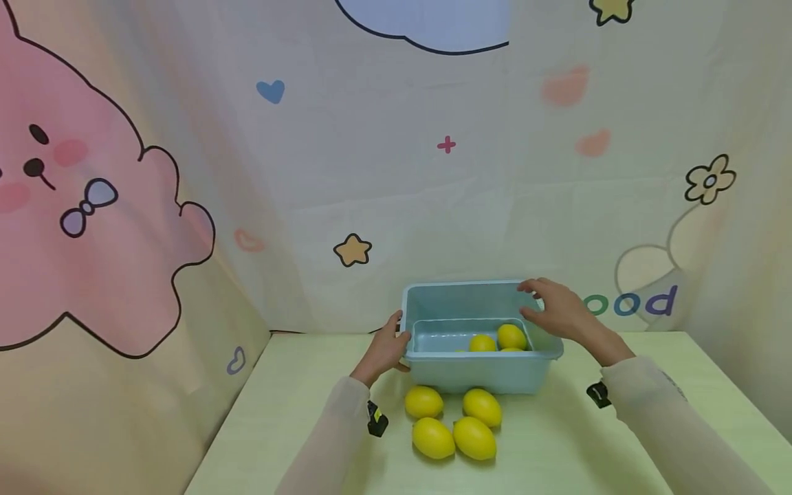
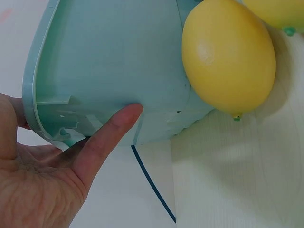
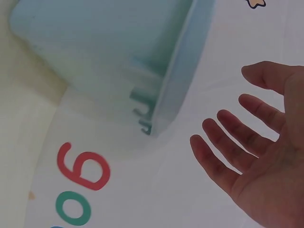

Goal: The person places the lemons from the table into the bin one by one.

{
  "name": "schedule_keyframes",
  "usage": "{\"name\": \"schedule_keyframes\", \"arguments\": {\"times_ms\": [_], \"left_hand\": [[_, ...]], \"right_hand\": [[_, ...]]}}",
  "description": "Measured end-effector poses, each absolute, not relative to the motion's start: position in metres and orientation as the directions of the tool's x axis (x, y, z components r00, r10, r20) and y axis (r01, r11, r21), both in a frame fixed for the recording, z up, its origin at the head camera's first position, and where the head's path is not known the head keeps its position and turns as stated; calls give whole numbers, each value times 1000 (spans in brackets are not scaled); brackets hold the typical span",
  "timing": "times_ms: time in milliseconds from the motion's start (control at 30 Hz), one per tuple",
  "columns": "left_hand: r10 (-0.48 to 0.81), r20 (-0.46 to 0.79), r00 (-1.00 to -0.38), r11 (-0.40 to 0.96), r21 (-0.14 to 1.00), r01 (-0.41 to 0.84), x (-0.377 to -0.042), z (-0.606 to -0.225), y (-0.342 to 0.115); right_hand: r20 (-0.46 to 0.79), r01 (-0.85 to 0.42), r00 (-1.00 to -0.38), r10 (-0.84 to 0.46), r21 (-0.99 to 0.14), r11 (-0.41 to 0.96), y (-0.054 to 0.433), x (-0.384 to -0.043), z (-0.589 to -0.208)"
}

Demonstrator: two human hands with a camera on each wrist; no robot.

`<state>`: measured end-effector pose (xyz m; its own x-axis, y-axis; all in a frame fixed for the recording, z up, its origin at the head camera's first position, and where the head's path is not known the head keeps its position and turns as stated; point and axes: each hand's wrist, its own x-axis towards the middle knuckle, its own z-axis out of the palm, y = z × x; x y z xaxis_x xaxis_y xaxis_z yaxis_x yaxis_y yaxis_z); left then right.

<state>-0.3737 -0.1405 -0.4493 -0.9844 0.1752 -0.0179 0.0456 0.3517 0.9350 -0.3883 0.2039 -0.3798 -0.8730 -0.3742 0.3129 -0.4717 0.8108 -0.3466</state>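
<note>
A light blue plastic bin (image 1: 479,375) stands on the table against the backdrop, with several yellow lemons (image 1: 511,337) inside toward its right end. My left hand (image 1: 385,349) grips the bin's left end. In the left wrist view its thumb (image 2: 116,124) lies on the outer wall, and the other fingers are partly hidden behind the rim. Over the bin's right end hovers my right hand (image 1: 559,313), fingers spread and loosely bent. The right wrist view shows this hand (image 3: 266,152) apart from the bin (image 3: 95,47), holding nothing. Several more lemons (image 1: 433,438) lie before the bin.
The pale green table (image 1: 309,412) ends at a patterned cloth backdrop (image 1: 371,172) just behind the bin. Another cloth with a pink cartoon figure (image 1: 111,261) hangs along the left side. One lemon (image 2: 228,57) sits close to the bin's front wall.
</note>
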Motion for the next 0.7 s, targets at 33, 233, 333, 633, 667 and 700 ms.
{"name": "schedule_keyframes", "arguments": {"times_ms": [33, 233, 333, 633, 667, 700], "left_hand": [[178, -18, -984, 350, 936, 46, -374, -450, -141], [173, -30, -984, 354, 935, 34, -374, -449, -141], [171, -32, -985, 355, 934, 31, -374, -448, -140], [174, -30, -984, 342, 939, 31, -372, -448, -140], [175, -30, -984, 341, 940, 32, -373, -448, -140], [176, -30, -984, 341, 940, 32, -373, -449, -140]], "right_hand": [[315, -463, -877, -362, -356, 812, 208, -388, -381], [334, -433, -890, -309, -409, 804, 224, -384, -388], [299, -390, -914, -276, -451, 803, 230, -384, -393], [73, -213, -971, -227, -695, 687, 243, -387, -411], [44, -185, -974, -223, -722, 667, 244, -387, -412], [20, -161, -976, -219, -743, 650, 245, -387, -413]]}}
